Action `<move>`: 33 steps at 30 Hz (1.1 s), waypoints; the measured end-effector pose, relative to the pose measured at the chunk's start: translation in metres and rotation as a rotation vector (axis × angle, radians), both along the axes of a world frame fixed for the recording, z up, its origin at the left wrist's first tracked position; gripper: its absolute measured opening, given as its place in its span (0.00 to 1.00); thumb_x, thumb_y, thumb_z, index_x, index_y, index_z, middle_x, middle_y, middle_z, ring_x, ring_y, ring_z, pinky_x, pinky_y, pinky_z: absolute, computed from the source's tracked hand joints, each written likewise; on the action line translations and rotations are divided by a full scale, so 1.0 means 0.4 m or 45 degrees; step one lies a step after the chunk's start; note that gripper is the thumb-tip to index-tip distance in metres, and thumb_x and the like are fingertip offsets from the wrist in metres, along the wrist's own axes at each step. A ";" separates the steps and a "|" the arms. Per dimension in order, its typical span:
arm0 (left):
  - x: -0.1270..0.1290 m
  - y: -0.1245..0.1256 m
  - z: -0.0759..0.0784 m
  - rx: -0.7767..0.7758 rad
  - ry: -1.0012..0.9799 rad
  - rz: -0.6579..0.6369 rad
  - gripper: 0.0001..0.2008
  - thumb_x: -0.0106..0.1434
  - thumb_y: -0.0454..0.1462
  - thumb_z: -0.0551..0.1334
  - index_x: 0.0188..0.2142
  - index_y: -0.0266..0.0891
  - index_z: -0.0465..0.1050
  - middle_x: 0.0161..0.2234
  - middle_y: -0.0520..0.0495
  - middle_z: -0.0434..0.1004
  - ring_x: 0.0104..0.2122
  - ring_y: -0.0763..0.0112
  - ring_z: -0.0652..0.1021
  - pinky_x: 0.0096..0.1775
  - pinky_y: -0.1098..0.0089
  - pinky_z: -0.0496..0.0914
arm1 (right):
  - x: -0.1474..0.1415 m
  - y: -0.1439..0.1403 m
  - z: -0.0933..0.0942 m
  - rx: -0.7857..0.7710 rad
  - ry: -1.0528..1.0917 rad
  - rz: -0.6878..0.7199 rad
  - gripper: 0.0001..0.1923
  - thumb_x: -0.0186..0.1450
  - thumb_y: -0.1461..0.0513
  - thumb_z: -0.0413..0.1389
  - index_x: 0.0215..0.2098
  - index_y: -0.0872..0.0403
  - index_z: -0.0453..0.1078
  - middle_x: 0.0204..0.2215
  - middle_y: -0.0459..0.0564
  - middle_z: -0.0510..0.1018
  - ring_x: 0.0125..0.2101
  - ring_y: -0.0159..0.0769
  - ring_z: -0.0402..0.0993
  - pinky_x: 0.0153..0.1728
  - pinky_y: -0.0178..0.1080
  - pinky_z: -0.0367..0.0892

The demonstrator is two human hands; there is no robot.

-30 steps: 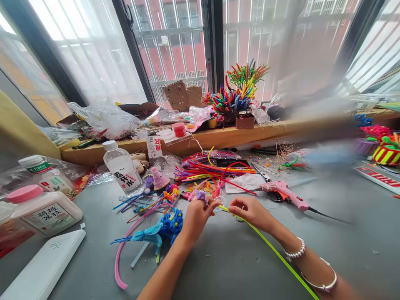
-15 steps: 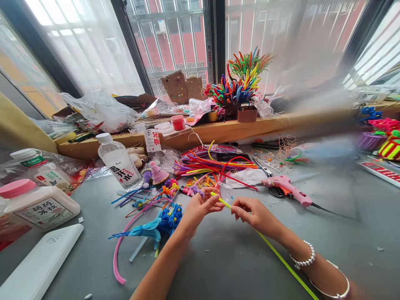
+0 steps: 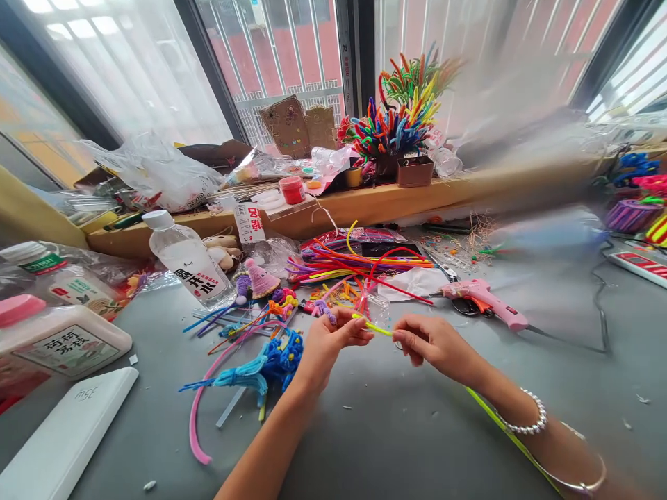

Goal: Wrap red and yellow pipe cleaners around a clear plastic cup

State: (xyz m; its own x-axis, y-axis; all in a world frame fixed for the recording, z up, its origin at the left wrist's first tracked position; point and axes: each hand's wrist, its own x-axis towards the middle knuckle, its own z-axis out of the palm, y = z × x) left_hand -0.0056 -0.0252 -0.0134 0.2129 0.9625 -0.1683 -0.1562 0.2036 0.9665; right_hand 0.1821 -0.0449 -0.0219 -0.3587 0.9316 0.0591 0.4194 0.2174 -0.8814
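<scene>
Over the grey bench (image 3: 396, 444), near its middle, both hands met on a yellow-green stem (image 3: 376, 327). The left hand (image 3: 326, 340) pinched the stem's end between thumb and forefingers, fingers pressed together, with a small purple piece (image 3: 327, 312) sitting just above its knuckles; whether that piece was held or merely lay behind the hand could not be told. The right hand (image 3: 435, 342) pinched the same stem a little farther along, its other fingers curled under, and the rest of the stem ran back beneath the right forearm toward the frame's lower edge. Just beyond the hands lay a heap of stems (image 3: 359, 267) in red, orange and pink, a pink glue gun (image 3: 482, 298) to the right, and a blue tassel (image 3: 265, 368) with a pink stem (image 3: 201, 410) to the left. A water bottle (image 3: 185, 260) stood farther left. Judged from the grip, shaping the short span between the pinches would go best with the left hand held firm as the anchor and the right doing the bending close to it, so that the wire kinked where wanted and the long tail did not sweep the heap.
</scene>
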 end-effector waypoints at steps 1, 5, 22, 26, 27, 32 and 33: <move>0.000 0.000 0.000 -0.007 0.023 0.013 0.13 0.45 0.40 0.67 0.26 0.34 0.68 0.19 0.52 0.74 0.21 0.74 0.76 0.28 0.73 0.71 | 0.006 0.008 -0.004 0.093 -0.065 -0.037 0.13 0.62 0.55 0.46 0.26 0.54 0.64 0.22 0.45 0.69 0.21 0.28 0.67 0.23 0.32 0.63; 0.001 0.002 0.003 -0.100 0.088 0.006 0.14 0.43 0.40 0.68 0.25 0.34 0.69 0.17 0.52 0.73 0.19 0.76 0.74 0.25 0.75 0.68 | 0.034 0.049 -0.045 0.544 -0.488 -0.465 0.10 0.62 0.62 0.47 0.29 0.55 0.67 0.30 0.52 0.72 0.34 0.37 0.68 0.37 0.40 0.64; -0.012 0.016 -0.002 -0.212 -0.130 0.144 0.16 0.39 0.40 0.70 0.25 0.35 0.68 0.23 0.52 0.74 0.16 0.85 0.67 0.21 0.80 0.63 | -0.072 0.158 -0.085 0.575 -0.971 -0.529 0.12 0.60 0.69 0.46 0.40 0.58 0.67 0.37 0.57 0.73 0.39 0.44 0.64 0.36 0.42 0.61; -0.015 0.017 -0.002 -0.143 -0.112 0.241 0.17 0.39 0.41 0.69 0.27 0.35 0.69 0.22 0.53 0.72 0.17 0.84 0.67 0.22 0.79 0.62 | -0.057 0.142 -0.073 0.629 -0.893 -0.533 0.09 0.61 0.66 0.45 0.32 0.56 0.67 0.33 0.55 0.73 0.37 0.43 0.64 0.38 0.42 0.59; -0.014 0.016 -0.002 -0.119 -0.102 0.263 0.17 0.39 0.41 0.69 0.27 0.35 0.69 0.21 0.54 0.72 0.17 0.84 0.67 0.22 0.79 0.62 | -0.050 0.134 -0.070 0.641 -0.863 -0.553 0.09 0.62 0.66 0.45 0.31 0.56 0.67 0.33 0.55 0.72 0.37 0.43 0.64 0.38 0.42 0.59; -0.012 0.011 0.003 -0.024 -0.045 0.336 0.17 0.40 0.41 0.69 0.28 0.34 0.69 0.16 0.56 0.67 0.17 0.81 0.68 0.22 0.77 0.60 | -0.002 0.095 -0.049 0.659 -0.679 -0.656 0.08 0.64 0.64 0.42 0.33 0.55 0.62 0.30 0.52 0.73 0.30 0.37 0.67 0.30 0.37 0.60; -0.012 0.011 0.003 0.000 -0.027 0.349 0.17 0.40 0.42 0.68 0.28 0.34 0.69 0.16 0.56 0.66 0.17 0.80 0.68 0.22 0.77 0.60 | 0.008 0.088 -0.043 0.655 -0.643 -0.672 0.08 0.65 0.63 0.41 0.34 0.55 0.61 0.28 0.51 0.73 0.27 0.36 0.68 0.27 0.36 0.59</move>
